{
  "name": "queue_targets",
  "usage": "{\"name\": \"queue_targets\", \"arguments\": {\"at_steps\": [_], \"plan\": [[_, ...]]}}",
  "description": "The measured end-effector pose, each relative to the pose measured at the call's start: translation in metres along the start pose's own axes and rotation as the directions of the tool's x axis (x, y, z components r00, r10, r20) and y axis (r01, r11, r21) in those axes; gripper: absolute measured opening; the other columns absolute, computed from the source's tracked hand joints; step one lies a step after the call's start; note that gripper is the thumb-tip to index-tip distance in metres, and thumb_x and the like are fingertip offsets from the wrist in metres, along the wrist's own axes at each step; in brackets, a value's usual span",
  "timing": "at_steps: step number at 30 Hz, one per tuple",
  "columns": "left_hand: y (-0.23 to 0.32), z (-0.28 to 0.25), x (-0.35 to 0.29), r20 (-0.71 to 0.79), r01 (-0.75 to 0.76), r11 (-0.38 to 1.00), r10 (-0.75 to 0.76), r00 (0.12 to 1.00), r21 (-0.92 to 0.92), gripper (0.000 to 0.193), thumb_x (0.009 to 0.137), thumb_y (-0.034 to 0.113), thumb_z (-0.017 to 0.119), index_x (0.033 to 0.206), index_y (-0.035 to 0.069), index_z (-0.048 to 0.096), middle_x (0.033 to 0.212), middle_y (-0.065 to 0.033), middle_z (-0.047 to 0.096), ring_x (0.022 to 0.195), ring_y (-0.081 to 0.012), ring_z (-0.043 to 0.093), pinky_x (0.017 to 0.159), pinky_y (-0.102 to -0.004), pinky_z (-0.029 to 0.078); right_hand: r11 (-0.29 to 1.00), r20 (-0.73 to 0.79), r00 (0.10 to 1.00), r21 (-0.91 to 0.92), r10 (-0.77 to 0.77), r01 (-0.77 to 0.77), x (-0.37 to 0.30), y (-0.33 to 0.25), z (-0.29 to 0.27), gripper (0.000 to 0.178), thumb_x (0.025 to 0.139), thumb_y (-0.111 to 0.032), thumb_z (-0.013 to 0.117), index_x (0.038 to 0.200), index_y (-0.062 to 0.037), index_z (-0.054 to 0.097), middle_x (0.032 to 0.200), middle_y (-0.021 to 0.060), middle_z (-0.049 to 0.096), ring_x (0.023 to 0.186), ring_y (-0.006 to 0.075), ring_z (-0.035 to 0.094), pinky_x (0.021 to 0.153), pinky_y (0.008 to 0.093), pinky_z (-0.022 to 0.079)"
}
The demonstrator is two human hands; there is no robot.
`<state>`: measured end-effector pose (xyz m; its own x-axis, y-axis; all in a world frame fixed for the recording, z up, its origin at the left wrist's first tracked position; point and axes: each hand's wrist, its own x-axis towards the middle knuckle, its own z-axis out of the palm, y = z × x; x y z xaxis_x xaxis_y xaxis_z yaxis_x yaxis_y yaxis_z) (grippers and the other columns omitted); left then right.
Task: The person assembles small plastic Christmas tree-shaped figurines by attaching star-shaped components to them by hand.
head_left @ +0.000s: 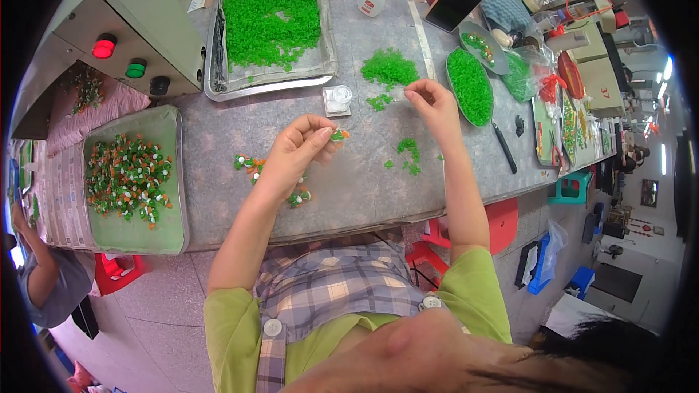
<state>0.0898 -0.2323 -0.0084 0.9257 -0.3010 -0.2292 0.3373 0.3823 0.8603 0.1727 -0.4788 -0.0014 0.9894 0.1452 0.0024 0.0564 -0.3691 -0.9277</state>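
My left hand is closed in a pinch on a small green, white and orange piece, held above the grey tabletop. Beside and below that forearm lie more such pieces, partly hidden by the arm. To the right, my right hand has thumb and forefinger pressed together; what they hold, if anything, is too small to make out. It hovers next to a loose heap of tiny green parts. A smaller scatter of green parts lies nearer me. Between the hands stands a small clear cup on a white base.
At the far left-centre is a metal tray of green parts. A green tray of finished-looking coloured pieces sits left, below a machine with buttons. On the right are an oval dish of green parts, a black-handled tool and a phone.
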Motion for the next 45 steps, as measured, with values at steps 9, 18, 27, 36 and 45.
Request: {"name": "queue_targets", "arguments": {"at_steps": [9,18,27,36,45], "plan": [[-0.004,-0.002,0.001,-0.110,-0.057,0.997,0.062,0.992,0.052,0.017,0.087,0.022,0.052,0.088,0.005,0.054,0.072,0.0010,0.056,0.065,-0.0044,0.050,0.057,-0.0191,0.040,0.686,0.245,0.943,-0.648,-0.226,0.332,0.011,0.002,0.007,0.007,0.072,-0.011,0.060,0.076,-0.0059,0.059,0.074,0.0078,0.054,0.074,0.0245,0.055,0.063,0.0343,0.044],[-0.004,0.004,-0.001,-0.030,-0.123,0.984,0.128,0.991,0.128,0.013,0.086,0.021,0.053,0.089,0.008,0.055,0.073,0.0037,0.054,0.066,-0.0030,0.049,0.058,-0.0178,0.039,0.893,0.192,0.956,-0.354,-0.223,0.279,0.003,-0.016,0.013,0.006,0.073,-0.008,0.060,0.077,-0.0042,0.057,0.068,0.0016,0.052,0.063,0.0137,0.052,0.058,0.0266,0.041],[-0.005,0.008,-0.003,0.103,0.093,0.993,-0.085,0.991,-0.078,0.018,0.086,0.025,0.054,0.095,0.009,0.055,0.072,0.0041,0.052,0.062,-0.0028,0.049,0.052,-0.0161,0.039,0.944,0.361,0.904,0.309,-0.230,0.116,-0.035,-0.042,0.062,0.009,0.074,-0.007,0.063,0.080,-0.0031,0.057,0.072,-0.0018,0.049,0.065,0.0048,0.045,0.057,0.0195,0.035],[-0.002,0.017,-0.008,-0.024,-0.329,0.608,0.498,0.867,0.722,0.010,0.075,0.014,0.060,0.079,0.005,0.057,0.074,-0.0072,0.056,0.067,-0.0204,0.056,0.060,-0.0311,0.044,0.987,0.346,0.929,0.139,-0.127,0.083,-0.041,-0.047,0.056,0.009,0.075,-0.008,0.063,0.079,-0.0025,0.058,0.071,-0.0018,0.051,0.063,0.0056,0.045,0.057,0.0183,0.035],[-0.001,0.015,-0.008,-0.078,-0.289,0.602,0.509,0.857,0.744,0.014,0.077,0.012,0.059,0.091,0.008,0.059,0.083,-0.0059,0.061,0.076,-0.0167,0.059,0.066,-0.0275,0.045,0.787,0.504,0.852,0.465,0.142,-0.406,-0.029,-0.030,0.060,0.006,0.080,-0.012,0.058,0.080,-0.0075,0.055,0.066,-0.0054,0.049,0.057,0.0025,0.042,0.053,0.0169,0.033]]}}
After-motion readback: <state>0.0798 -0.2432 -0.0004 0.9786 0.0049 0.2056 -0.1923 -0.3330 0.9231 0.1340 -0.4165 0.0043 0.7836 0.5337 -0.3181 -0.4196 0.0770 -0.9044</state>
